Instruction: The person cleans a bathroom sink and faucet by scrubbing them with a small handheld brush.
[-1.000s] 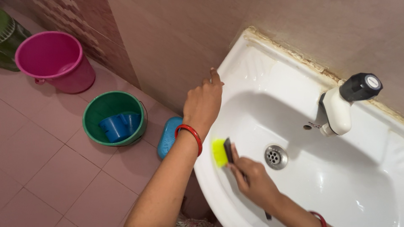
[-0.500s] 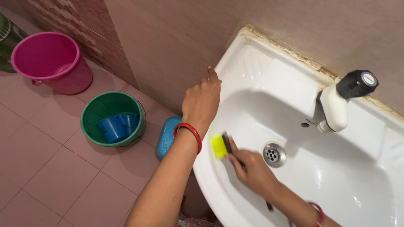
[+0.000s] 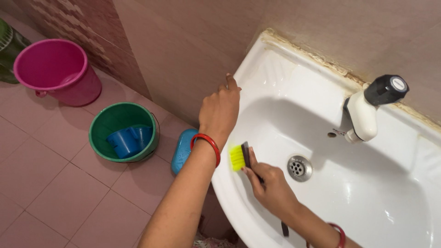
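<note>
Here the right hand [image 3: 271, 186] has its grip clamped on the dark handle of a scrub brush [image 3: 242, 157], index finger laid along the back of the brush head. The yellow bristles press against the inner left wall of the white basin [image 3: 321, 110], just left of the metal drain [image 3: 299, 168], whose grid lies close to the knuckles. The end of the dark handle sticks out below the wrist, near a red bangle. The left hand [image 3: 220, 110] holds nothing; its grip is loose, fingers bent, and the fingertips rest on the basin's left rim beside the pink wall. A red bangle circles that wrist too. At the back of the basin stands a white tap [image 3: 367, 112] with a black knob. Down on the pink tiled floor, a blue oval soap case [image 3: 182, 149] lies just beside the basin's edge, next to a green bucket [image 3: 123, 133] holding a blue mug [image 3: 128, 140]. A pink bucket [image 3: 57, 69] stands farther off.
</note>
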